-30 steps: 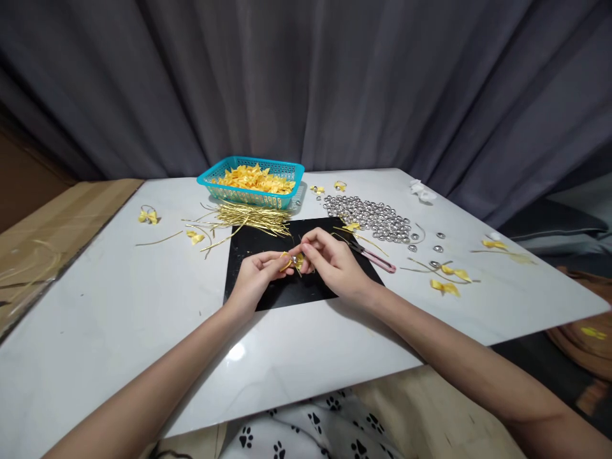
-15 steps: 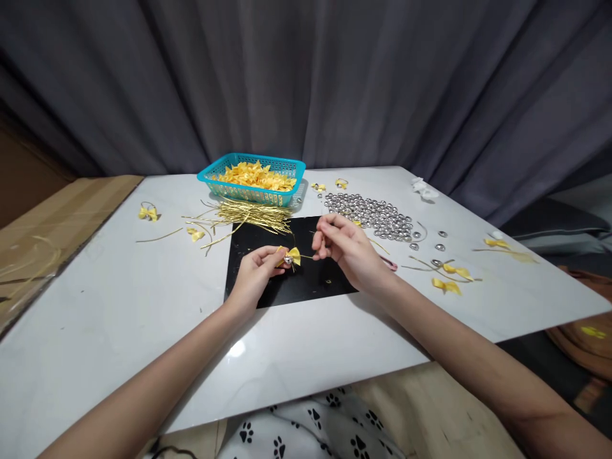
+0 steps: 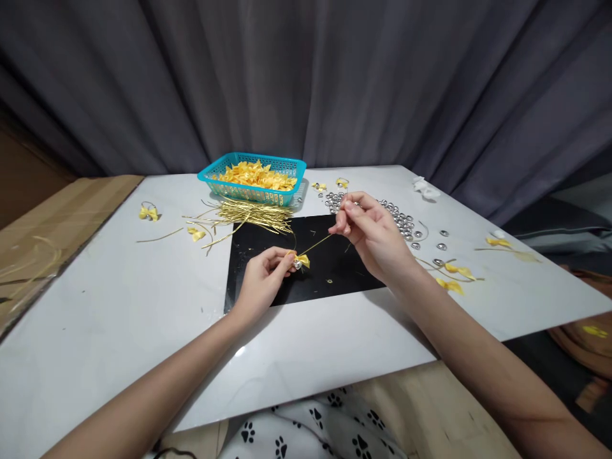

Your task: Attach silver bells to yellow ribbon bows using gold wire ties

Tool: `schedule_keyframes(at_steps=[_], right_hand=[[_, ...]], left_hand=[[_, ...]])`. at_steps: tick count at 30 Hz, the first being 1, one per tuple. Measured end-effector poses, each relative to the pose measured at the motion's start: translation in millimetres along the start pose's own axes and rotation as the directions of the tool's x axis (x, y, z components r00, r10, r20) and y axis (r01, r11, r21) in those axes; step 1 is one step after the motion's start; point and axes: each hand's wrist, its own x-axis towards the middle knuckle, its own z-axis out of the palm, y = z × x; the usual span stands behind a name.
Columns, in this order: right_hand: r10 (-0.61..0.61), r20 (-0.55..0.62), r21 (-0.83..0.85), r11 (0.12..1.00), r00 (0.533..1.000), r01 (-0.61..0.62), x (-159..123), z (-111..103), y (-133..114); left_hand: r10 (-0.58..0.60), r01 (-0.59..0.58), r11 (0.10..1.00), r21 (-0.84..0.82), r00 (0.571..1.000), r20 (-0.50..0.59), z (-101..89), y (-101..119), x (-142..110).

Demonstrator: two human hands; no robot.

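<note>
Between the thumb and fingers of my left hand (image 3: 269,271) is a small yellow ribbon bow (image 3: 303,260) with a silver bell-like piece (image 3: 297,264) at its middle. A thin gold cord (image 3: 316,245) runs taut from the bow up to the right. My right hand (image 3: 368,226) pinches the far part of that cord, its fingertips closed. Another strand curves up from the bow. Both hands are above a black mat (image 3: 315,290) on the white table.
Behind the mat lies a bundle of gold cords (image 3: 255,215), with a teal basket (image 3: 253,191) of yellow bows beyond. Silver pieces (image 3: 404,220) are heaped behind my right hand. Loose bows (image 3: 459,272) lie at right, more (image 3: 148,213) at left. A grey curtain (image 3: 306,83) hangs behind.
My right hand has moved up and to the right, drawing out a longer, straight length of cord. My left hand with the bow has shifted slightly right.
</note>
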Motion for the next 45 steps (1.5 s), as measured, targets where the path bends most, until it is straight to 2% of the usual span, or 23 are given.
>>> schedule_keyframes(at_steps=[5, 8, 11, 15, 20, 22, 25, 29, 32, 39, 45], right_hand=[[-0.006, -0.078, -0.064, 0.998, 0.997, 0.001, 5.8, -5.8, -0.2], [0.001, -0.030, -0.152, 0.988, 1.000, -0.005, 8.8, -7.2, 7.0], [0.126, 0.058, -0.241, 0.965, 0.990, -0.108, 8.9, -5.2, 18.0], [0.367, 0.085, -0.377, 0.872, 0.926, -0.311, 4.2, 1.5, 33.4], [0.476, 0.185, -0.530, 0.785, 0.860, -0.321, -1.5, 7.0, 43.2], [0.466, 0.209, -0.556, 0.780, 0.860, -0.287, -2.3, 7.9, 41.9], [0.400, 0.217, -0.577, 0.788, 0.890, -0.214, -3.2, 10.2, 38.1], [0.308, 0.179, -0.580, 0.800, 0.935, -0.152, -5.1, 14.7, 37.4], [0.274, 0.151, -0.596, 0.792, 0.950, -0.133, -6.3, 16.5, 39.1], [0.284, 0.209, -0.589, 0.801, 0.936, -0.112, -2.9, 10.5, 37.8], [0.283, 0.233, -0.590, 0.801, 0.930, -0.096, -2.0, 8.4, 42.1]], left_hand=[[0.069, -0.069, 0.998, 0.016, 0.998, 0.015, 1.8, 3.5, -4.0], [-0.033, 0.034, 0.999, -0.034, 0.999, 0.036, 1.9, 1.9, -2.2], [-0.160, 0.164, 0.981, -0.105, 0.986, 0.046, 1.1, 1.6, 1.0], [-0.187, 0.189, 0.969, -0.161, 0.982, 0.029, 0.1, 5.4, 1.9], [-0.190, 0.191, 0.966, -0.174, 0.981, 0.024, 0.5, 8.3, -0.4], [-0.199, 0.199, 0.964, -0.177, 0.980, 0.020, 0.2, 7.7, -0.3], [-0.208, 0.209, 0.959, -0.193, 0.978, 0.023, -1.3, 5.6, 1.3], [-0.218, 0.221, 0.950, -0.221, 0.975, 0.040, -3.4, 3.1, 4.0], [-0.246, 0.250, 0.935, -0.252, 0.968, 0.048, -3.8, 3.4, 4.8], [-0.266, 0.252, 0.930, -0.267, 0.964, -0.017, -4.1, 4.6, 3.2], [-0.324, 0.303, 0.895, -0.326, 0.946, -0.011, -4.7, 5.1, 5.9]])
